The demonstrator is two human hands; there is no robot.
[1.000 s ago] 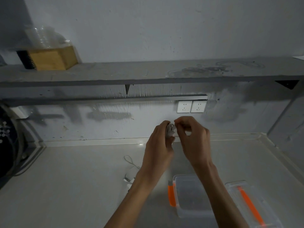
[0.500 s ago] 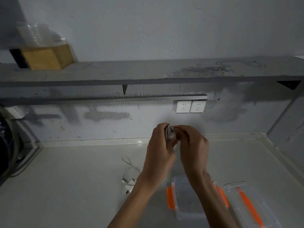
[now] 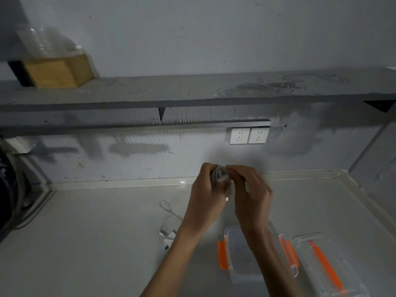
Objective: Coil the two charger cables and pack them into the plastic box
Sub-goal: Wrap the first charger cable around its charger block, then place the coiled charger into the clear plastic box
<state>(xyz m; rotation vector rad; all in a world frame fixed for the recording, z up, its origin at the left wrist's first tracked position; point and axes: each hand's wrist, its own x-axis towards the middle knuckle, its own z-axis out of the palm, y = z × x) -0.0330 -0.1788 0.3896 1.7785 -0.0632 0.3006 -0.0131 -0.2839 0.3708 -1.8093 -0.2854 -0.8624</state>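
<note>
Counter (image 3: 85, 243) bounded by a raised lip at the back wall and along the rt side; shelf (image 3: 192, 91) overhung the back edge, w/ twin sockets (image 3: 249, 135) just under it and a wooden block (image 3: 57, 70) at its lt end. Room for movement lay mainly btwn the hands and the back lip, and lt of the loose cable (image 3: 169, 224), which lay slack on the counter w/ its plug end nearest the viewer. Plastic box (image 3: 240, 258) sat open near the front edge, orange clips on both sides, partly under the rt forearm; lid (image 3: 327, 266) lay just beside it, to its rt. Both hands were raised above the counter, close together. Left hand (image 3: 205, 196) was wrapped round the coiled cable (image 3: 220, 176); right hand (image 3: 252, 194), fingers curled, pinched the coil's top. A white connector end showed btwn the palms. Detail was blurred.
</note>
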